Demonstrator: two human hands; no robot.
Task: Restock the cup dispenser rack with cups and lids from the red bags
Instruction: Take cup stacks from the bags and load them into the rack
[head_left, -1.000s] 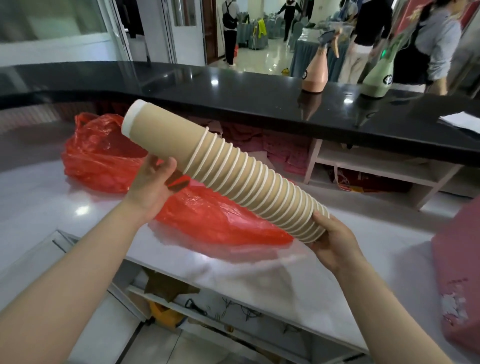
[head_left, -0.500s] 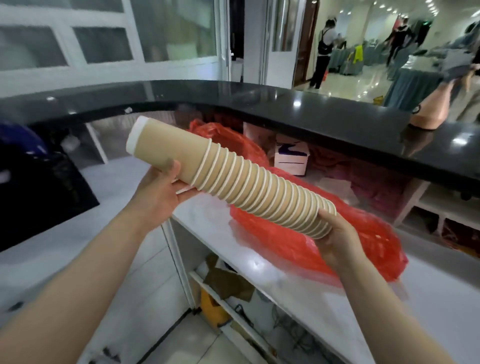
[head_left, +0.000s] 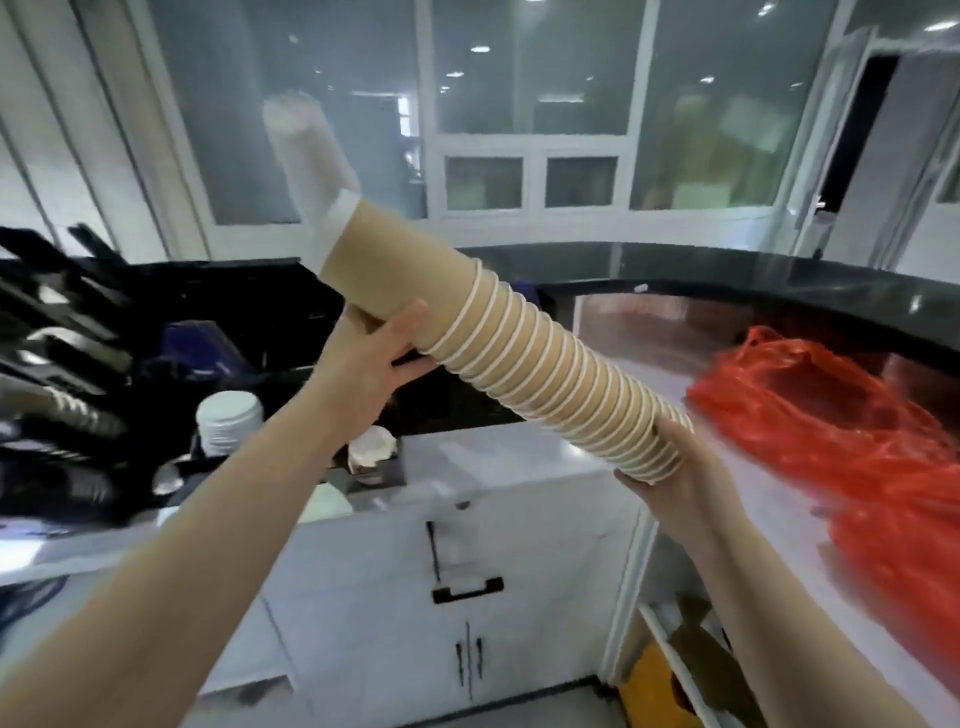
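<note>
I hold a long stack of tan paper cups (head_left: 524, 353) slanted in the air, its closed end up and to the left. My left hand (head_left: 374, 358) grips the stack from below near that upper end. My right hand (head_left: 675, 467) cups the open lower end. A red plastic bag (head_left: 841, 431) lies on the white counter at the right. The black cup dispenser rack (head_left: 67, 364) fills the left side, blurred, with a stack of white lids (head_left: 228, 421) beside it.
A white counter (head_left: 519, 457) with cabinet doors below runs under the cups. A black raised bar top (head_left: 779, 275) curves behind it. Glass partitions stand at the back. An open shelf with a yellow item (head_left: 654, 680) is at the lower right.
The view has swung left from the red bag towards the dispenser rack. Both hands keep the same hold on the cup stack, which now points up and left at the rack.
</note>
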